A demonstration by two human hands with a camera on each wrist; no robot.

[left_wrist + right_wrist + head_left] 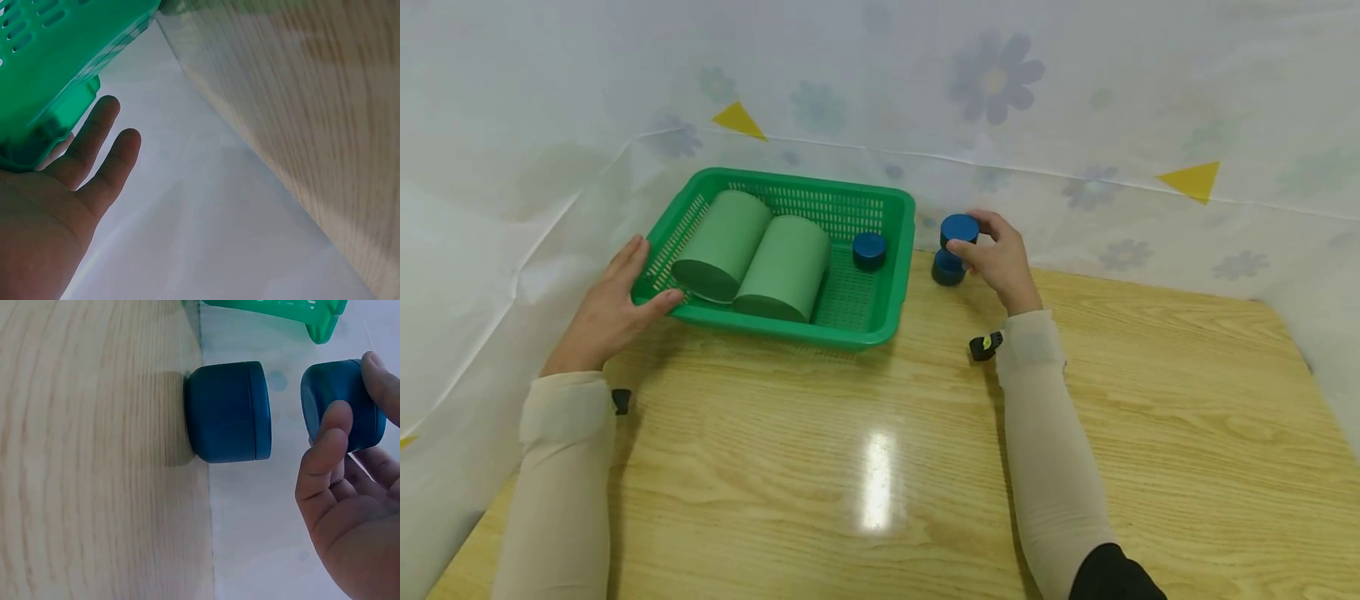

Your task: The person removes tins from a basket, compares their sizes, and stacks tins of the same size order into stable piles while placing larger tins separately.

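Note:
My right hand (1003, 262) pinches a small round blue lidded jar (959, 227) between thumb and fingers. It is off the table, and the right wrist view shows a gap between it and a second blue jar (231, 412), which stands on the table. At the left, a green plastic basket (898, 287) has my left hand (610, 312) at its near left corner. The thumb lies on the rim, and the other fingers stretch along the outside. Inside the basket are two light green cylinders (730, 237) lying on their sides and another blue jar (869, 250).
The wooden table (775, 467) meets a flower-printed white sheet (880, 100) behind the basket and jars. Yellow triangles (1193, 181) mark the sheet. A small black camera (985, 346) sits at my right wrist, just above the table.

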